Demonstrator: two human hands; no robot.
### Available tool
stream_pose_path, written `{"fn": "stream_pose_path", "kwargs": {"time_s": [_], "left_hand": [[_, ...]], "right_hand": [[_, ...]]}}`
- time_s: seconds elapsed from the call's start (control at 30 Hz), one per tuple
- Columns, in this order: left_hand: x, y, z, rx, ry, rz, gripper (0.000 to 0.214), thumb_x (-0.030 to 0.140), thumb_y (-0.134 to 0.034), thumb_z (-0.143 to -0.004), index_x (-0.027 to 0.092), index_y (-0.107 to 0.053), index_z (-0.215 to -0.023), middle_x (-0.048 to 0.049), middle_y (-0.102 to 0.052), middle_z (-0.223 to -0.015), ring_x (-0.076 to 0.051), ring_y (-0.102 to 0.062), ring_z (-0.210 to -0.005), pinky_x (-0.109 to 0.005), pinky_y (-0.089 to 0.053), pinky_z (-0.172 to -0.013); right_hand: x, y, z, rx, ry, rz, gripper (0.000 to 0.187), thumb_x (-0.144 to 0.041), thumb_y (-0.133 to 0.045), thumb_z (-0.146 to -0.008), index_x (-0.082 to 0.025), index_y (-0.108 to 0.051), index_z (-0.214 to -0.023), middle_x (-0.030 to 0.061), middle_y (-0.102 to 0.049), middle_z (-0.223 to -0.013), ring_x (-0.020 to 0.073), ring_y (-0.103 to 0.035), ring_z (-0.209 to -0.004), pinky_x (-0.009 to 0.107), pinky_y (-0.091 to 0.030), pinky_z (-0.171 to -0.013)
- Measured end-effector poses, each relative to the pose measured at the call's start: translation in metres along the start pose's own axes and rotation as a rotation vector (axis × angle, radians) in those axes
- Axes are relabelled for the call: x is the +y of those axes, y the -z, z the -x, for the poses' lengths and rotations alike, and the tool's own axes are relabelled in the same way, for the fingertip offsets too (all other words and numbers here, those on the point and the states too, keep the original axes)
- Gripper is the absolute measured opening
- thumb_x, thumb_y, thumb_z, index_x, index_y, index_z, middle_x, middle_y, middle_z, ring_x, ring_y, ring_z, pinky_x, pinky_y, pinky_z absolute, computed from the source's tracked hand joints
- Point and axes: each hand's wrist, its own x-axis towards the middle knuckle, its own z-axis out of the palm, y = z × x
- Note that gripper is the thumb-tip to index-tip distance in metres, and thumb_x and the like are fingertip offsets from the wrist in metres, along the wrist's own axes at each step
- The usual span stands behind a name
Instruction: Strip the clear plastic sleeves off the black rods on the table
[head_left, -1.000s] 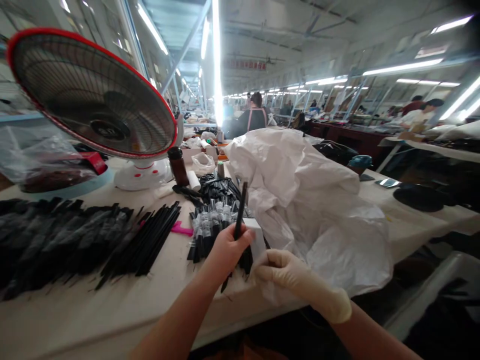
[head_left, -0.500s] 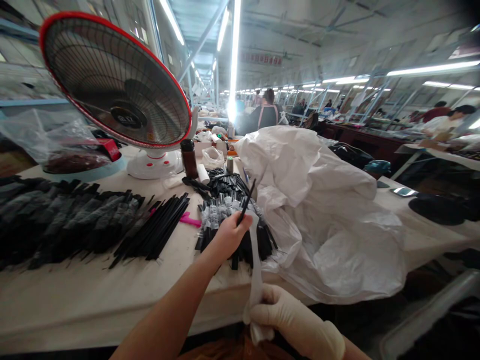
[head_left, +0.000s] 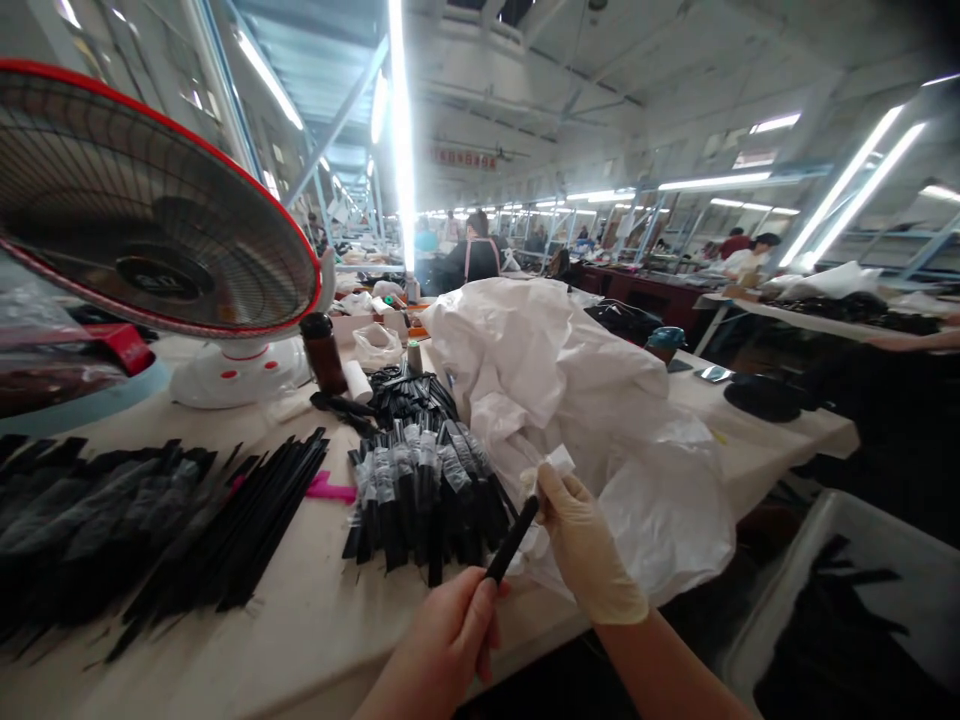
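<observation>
My bare left hand [head_left: 450,625] is closed around the lower end of a narrow black strip [head_left: 516,537], which slants up to the right. At its upper end my right hand [head_left: 589,545], in a pale glove, pinches a thin white plastic strip [head_left: 561,458]; part of it shows above the fingertips. Just behind and left lie bundled black strips [head_left: 409,500] with clear wrapping around their upper parts. Further left is a pile of loose black strips [head_left: 262,520], beside more wrapped bundles [head_left: 97,530].
A large crumpled white sack [head_left: 555,350] fills the table's middle right. A red-rimmed fan heater [head_left: 165,270] stands at left, near a brown bottle [head_left: 324,355]. At lower right is a bin [head_left: 750,630] with black pieces. Other people work in the background.
My left hand has come down toward me with the black strip. My gloved right hand has risen to the strip's upper end, and the white strip no longer hangs stretched between the hands. The view has turned right.
</observation>
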Motion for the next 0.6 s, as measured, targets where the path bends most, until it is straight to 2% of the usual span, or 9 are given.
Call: {"fn": "stream_pose_path", "kwargs": {"time_s": [0.07,0.17,0.3,0.37,0.47,0.53,0.6], "left_hand": [[-0.002,0.0,-0.004,0.019,0.0,-0.031,0.041,0.05,-0.032,-0.091,0.017,-0.051,-0.075,0.0042,-0.05,-0.058,-0.007,-0.047,-0.044,-0.018,-0.031,-0.041],[0.003,0.003,-0.007,0.026,-0.001,-0.021,0.039,0.048,-0.031,-0.091,0.017,-0.052,-0.081,0.0049,-0.05,-0.058,-0.007,-0.046,-0.041,-0.018,-0.03,-0.039],[0.01,0.013,-0.009,-0.017,0.038,0.047,0.039,0.052,-0.034,-0.086,0.017,-0.05,-0.081,0.0039,-0.053,-0.057,-0.009,-0.049,-0.041,-0.019,-0.035,-0.041],[0.008,0.018,-0.005,-0.049,0.071,0.036,0.038,0.051,-0.038,-0.085,0.016,-0.05,-0.085,0.0022,-0.055,-0.058,-0.011,-0.052,-0.046,-0.022,-0.04,-0.047],[0.002,0.024,0.003,0.067,0.07,-0.077,0.041,0.048,-0.039,-0.086,0.013,-0.048,-0.107,0.0058,-0.051,-0.056,-0.01,-0.045,-0.046,-0.022,-0.037,-0.048],[0.001,0.027,0.008,0.209,0.025,-0.127,0.047,0.048,-0.035,-0.089,0.014,-0.042,-0.12,0.0088,-0.044,-0.054,-0.01,-0.037,-0.044,-0.021,-0.031,-0.044],[0.005,0.031,0.012,0.272,-0.014,-0.144,0.046,0.049,-0.035,-0.089,0.015,-0.045,-0.118,0.0088,-0.041,-0.054,-0.01,-0.035,-0.045,-0.021,-0.028,-0.044]], "right_hand": [[0.001,-0.002,0.003,0.006,0.042,0.054,0.029,-0.046,-0.074,-0.066,-0.018,-0.067,-0.066,-0.0042,-0.053,-0.053,0.008,-0.04,-0.05,0.022,-0.031,-0.05],[0.007,-0.005,0.013,-0.054,0.074,0.179,0.027,-0.045,-0.074,-0.066,-0.018,-0.069,-0.068,-0.0018,-0.059,-0.056,0.0088,-0.042,-0.05,0.023,-0.033,-0.049],[0.018,0.0,0.025,-0.222,-0.07,0.238,0.031,-0.049,-0.072,-0.067,-0.019,-0.071,-0.077,0.0008,-0.064,-0.061,0.0123,-0.049,-0.053,0.026,-0.04,-0.053],[0.02,0.005,0.025,-0.215,-0.108,0.27,0.035,-0.052,-0.072,-0.065,-0.019,-0.072,-0.078,0.0009,-0.063,-0.061,0.0136,-0.05,-0.054,0.028,-0.041,-0.054],[0.024,0.005,0.028,-0.128,-0.055,0.34,0.043,-0.059,-0.067,-0.067,-0.017,-0.071,-0.077,0.0,-0.059,-0.057,0.0124,-0.046,-0.051,0.026,-0.039,-0.05],[0.03,-0.002,0.034,-0.216,-0.029,0.374,0.044,-0.059,-0.064,-0.071,-0.016,-0.07,-0.077,0.0008,-0.06,-0.06,0.0129,-0.048,-0.054,0.025,-0.041,-0.052],[0.033,-0.01,0.039,-0.377,-0.041,0.396,0.042,-0.056,-0.063,-0.073,-0.015,-0.071,-0.079,0.0013,-0.063,-0.062,0.0128,-0.051,-0.055,0.023,-0.042,-0.051]]}}
